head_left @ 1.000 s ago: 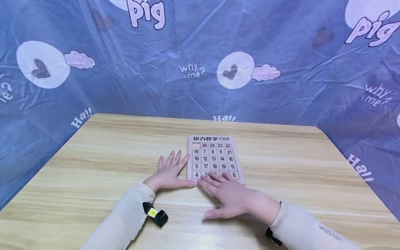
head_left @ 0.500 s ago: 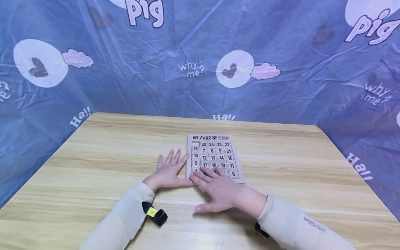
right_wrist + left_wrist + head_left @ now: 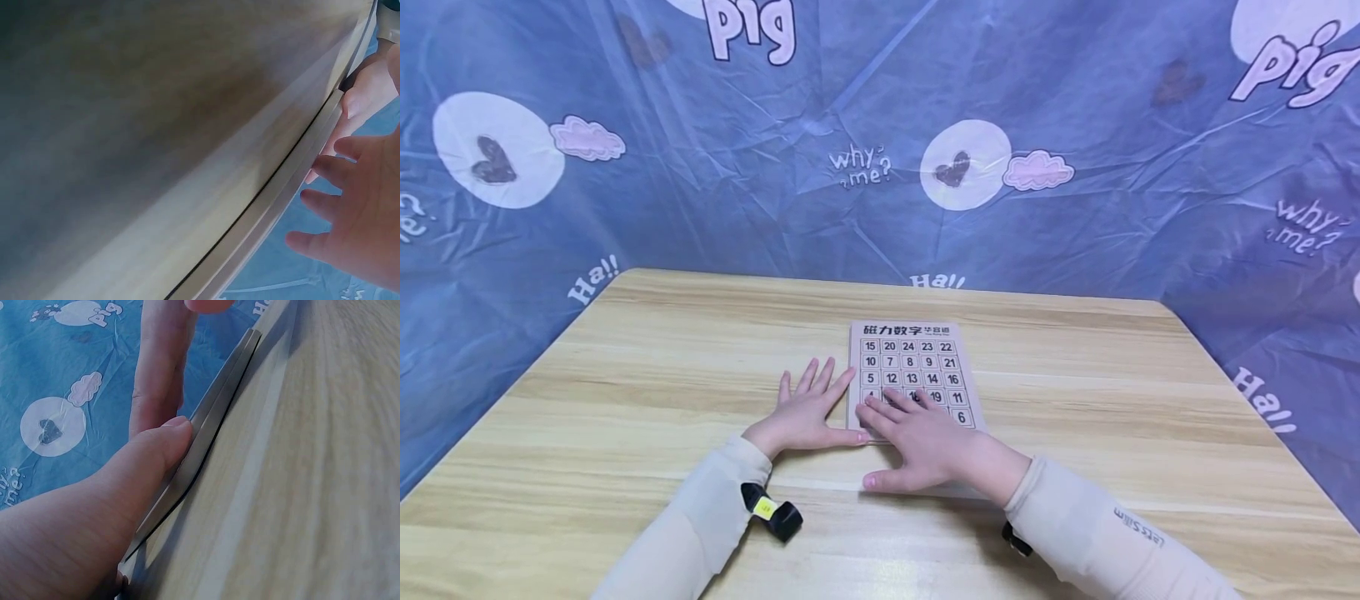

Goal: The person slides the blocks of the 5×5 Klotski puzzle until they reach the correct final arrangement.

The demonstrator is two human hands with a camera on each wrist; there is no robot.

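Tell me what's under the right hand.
Under the right hand lies part of the board. Tile 4 and tile 18 show partly; left of tile 6, the bottom row's numbers are covered.

This looks like a curtained-off booth: printed blue cloth [image 3: 737, 208] hangs behind and beside a wood-grain table [image 3: 1097, 392].

Pale wood-grain surface [image 3: 647, 358] before a printed blue cloth [image 3: 737, 217].
The creased cloth bears hearts [image 3: 952, 169], pink clouds [image 3: 1038, 171] and pale lettering [image 3: 718, 37]; glare [image 3: 887, 575] lies on the surface's near part.

Bottom tile row [image 3: 961, 417] largely invisible behind the right hand [image 3: 929, 446]
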